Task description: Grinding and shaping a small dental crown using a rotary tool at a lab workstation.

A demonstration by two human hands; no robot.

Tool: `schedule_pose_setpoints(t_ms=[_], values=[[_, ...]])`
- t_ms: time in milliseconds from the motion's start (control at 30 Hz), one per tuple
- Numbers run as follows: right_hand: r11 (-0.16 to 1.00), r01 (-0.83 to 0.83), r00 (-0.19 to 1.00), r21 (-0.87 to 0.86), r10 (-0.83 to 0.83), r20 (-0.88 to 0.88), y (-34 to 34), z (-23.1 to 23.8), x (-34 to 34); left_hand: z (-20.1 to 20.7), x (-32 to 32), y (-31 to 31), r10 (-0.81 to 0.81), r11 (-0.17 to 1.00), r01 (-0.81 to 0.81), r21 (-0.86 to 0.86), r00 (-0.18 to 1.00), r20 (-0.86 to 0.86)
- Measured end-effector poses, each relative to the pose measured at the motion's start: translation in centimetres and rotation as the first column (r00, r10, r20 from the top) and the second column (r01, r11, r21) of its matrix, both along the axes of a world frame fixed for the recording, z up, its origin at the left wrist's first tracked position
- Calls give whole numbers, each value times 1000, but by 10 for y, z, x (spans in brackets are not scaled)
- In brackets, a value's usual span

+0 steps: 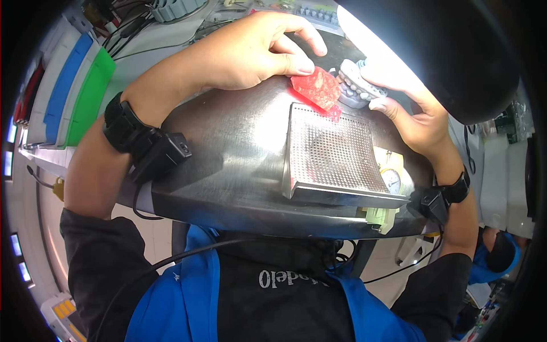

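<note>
My left hand is above the far middle of the dark bench. Its thumb presses on the corner of a crumpled red wax sheet, while the index finger is lifted away; fingers behind the sheet are hidden. More red wax lies beneath it at the far edge of a perforated metal tray. My right hand grips a grey dental cast with a row of teeth, its thumb on the near side and the fingers lost in lamp glare. The cast is just right of the wax, almost touching it.
A dial gauge is by the tray's right side, over yellow-green paper. A large black lamp looms at the upper right. Blue and green folders stand at the left. Cables hang from both wrist devices. Another person is at the far right.
</note>
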State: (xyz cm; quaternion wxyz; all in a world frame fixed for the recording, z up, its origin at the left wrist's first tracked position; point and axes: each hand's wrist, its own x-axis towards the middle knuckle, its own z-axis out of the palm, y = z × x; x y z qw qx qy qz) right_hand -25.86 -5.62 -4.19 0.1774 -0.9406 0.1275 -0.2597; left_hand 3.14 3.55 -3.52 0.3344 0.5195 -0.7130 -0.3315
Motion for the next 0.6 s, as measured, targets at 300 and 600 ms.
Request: schedule_pose_setpoints(t_ms=[300, 600], values=[[998, 59, 995, 19, -60, 83, 4, 0, 3, 3, -4, -3, -3, 1000, 3, 5, 1000, -15], [997, 15, 1000, -79, -17, -20, 8, 6, 10, 1, -2, -2, -14, 1000, 14, -16, 1000, -20]])
